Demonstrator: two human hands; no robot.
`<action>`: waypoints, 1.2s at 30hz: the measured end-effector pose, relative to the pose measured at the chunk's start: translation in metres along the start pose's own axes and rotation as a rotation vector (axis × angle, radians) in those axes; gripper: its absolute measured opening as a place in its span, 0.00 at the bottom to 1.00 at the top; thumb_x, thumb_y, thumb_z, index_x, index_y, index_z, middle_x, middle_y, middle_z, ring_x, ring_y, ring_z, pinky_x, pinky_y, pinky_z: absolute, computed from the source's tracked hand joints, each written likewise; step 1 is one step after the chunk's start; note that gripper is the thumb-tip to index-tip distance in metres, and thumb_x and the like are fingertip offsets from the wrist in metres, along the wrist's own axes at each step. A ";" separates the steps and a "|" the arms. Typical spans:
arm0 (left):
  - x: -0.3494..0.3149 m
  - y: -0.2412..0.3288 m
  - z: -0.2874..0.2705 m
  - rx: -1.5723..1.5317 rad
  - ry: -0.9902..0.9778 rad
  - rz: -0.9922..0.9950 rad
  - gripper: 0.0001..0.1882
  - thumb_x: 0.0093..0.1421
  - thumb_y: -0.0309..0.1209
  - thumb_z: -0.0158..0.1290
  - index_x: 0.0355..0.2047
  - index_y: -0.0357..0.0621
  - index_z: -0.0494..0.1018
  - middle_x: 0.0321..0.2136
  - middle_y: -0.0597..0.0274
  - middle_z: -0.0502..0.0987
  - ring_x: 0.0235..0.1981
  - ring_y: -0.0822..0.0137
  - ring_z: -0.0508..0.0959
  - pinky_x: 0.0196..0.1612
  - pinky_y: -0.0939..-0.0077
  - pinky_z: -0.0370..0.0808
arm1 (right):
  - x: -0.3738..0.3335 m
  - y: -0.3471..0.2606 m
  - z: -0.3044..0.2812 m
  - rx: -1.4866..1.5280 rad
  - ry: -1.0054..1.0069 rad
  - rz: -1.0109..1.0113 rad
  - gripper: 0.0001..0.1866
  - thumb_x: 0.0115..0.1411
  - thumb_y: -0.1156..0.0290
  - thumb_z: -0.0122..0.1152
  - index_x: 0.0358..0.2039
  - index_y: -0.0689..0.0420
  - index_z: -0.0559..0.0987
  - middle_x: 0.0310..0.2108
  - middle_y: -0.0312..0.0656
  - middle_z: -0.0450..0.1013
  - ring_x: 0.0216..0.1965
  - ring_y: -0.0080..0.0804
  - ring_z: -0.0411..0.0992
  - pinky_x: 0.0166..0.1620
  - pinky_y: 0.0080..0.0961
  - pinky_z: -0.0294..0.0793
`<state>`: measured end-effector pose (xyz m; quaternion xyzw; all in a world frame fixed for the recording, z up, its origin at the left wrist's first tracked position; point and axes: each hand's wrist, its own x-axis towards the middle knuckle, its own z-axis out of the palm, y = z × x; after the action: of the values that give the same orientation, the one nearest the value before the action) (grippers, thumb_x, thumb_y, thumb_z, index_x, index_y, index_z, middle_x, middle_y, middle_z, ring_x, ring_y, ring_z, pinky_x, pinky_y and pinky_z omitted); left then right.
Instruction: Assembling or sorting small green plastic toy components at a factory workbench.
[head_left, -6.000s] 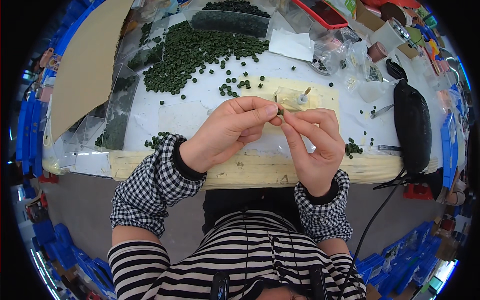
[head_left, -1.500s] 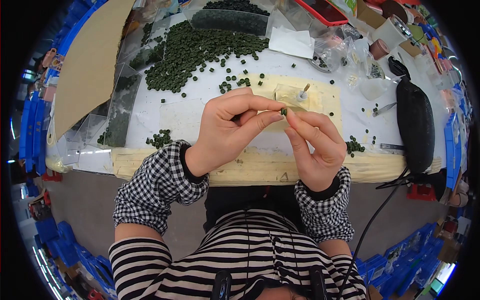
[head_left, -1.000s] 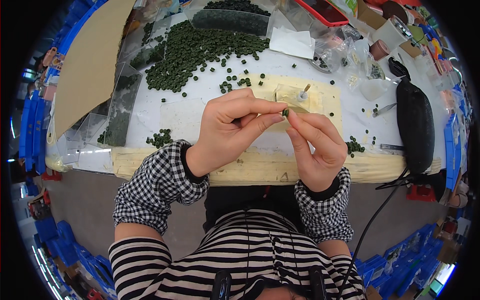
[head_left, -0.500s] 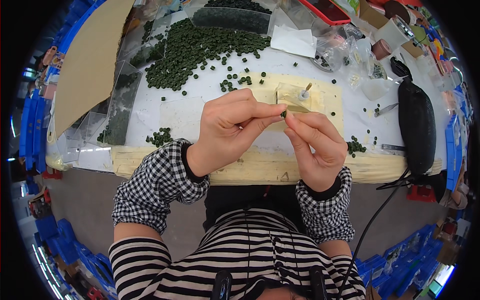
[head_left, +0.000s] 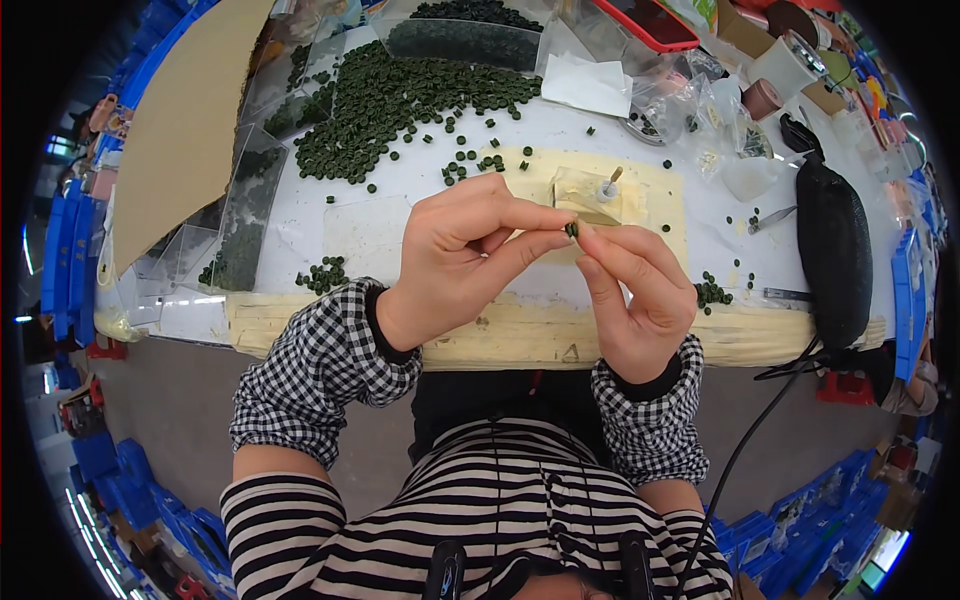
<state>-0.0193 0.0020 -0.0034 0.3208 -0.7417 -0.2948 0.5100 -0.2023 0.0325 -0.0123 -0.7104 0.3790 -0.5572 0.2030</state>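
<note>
One small dark green piece (head_left: 571, 230) is pinched by left hand (head_left: 452, 250), thumb and forefinger closed on it, just nearside of cream block (head_left: 575, 192). Right hand (head_left: 645, 290) is held close too, fingertips right by piece; can't really tell if it's gripped by those as well. Big heap of similar green pieces (head_left: 370, 125) is spread left of block and beyond, smaller bunch (head_left: 711, 293) is scattered nearer, right of block. Black pouch (head_left: 833, 250) is laid well right of block.
</note>
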 end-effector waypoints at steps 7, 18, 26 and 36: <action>0.001 0.002 0.001 0.017 0.010 0.003 0.12 0.48 0.22 0.64 0.35 0.44 0.81 0.14 0.73 0.62 0.16 0.79 0.58 0.19 0.83 0.52 | 0.000 -0.002 0.000 0.007 0.003 0.022 0.16 0.49 0.84 0.64 0.41 0.60 0.81 0.35 0.41 0.76 0.34 0.30 0.73 0.36 0.20 0.72; 0.002 0.009 -0.002 0.170 0.006 0.159 0.13 0.44 0.20 0.64 0.33 0.43 0.80 0.16 0.69 0.68 0.16 0.78 0.63 0.16 0.84 0.57 | -0.001 -0.001 0.000 0.016 -0.019 0.023 0.17 0.50 0.84 0.64 0.42 0.60 0.81 0.35 0.42 0.76 0.34 0.29 0.73 0.36 0.20 0.72; 0.001 0.009 -0.002 0.186 0.014 0.198 0.13 0.44 0.19 0.64 0.32 0.42 0.80 0.16 0.69 0.68 0.16 0.78 0.65 0.16 0.84 0.58 | -0.001 0.000 0.001 0.022 -0.032 0.014 0.17 0.49 0.84 0.64 0.42 0.60 0.81 0.34 0.41 0.76 0.33 0.29 0.73 0.36 0.20 0.72; 0.007 -0.006 -0.011 0.098 -0.380 -0.296 0.07 0.47 0.25 0.63 0.28 0.40 0.80 0.12 0.73 0.59 0.16 0.78 0.58 0.19 0.81 0.54 | -0.002 -0.001 -0.001 -0.032 0.111 0.114 0.14 0.53 0.83 0.62 0.42 0.62 0.80 0.33 0.42 0.75 0.33 0.26 0.73 0.37 0.18 0.72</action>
<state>-0.0104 -0.0086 -0.0004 0.3891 -0.7826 -0.3851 0.2963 -0.2025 0.0346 -0.0122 -0.6587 0.4387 -0.5771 0.2016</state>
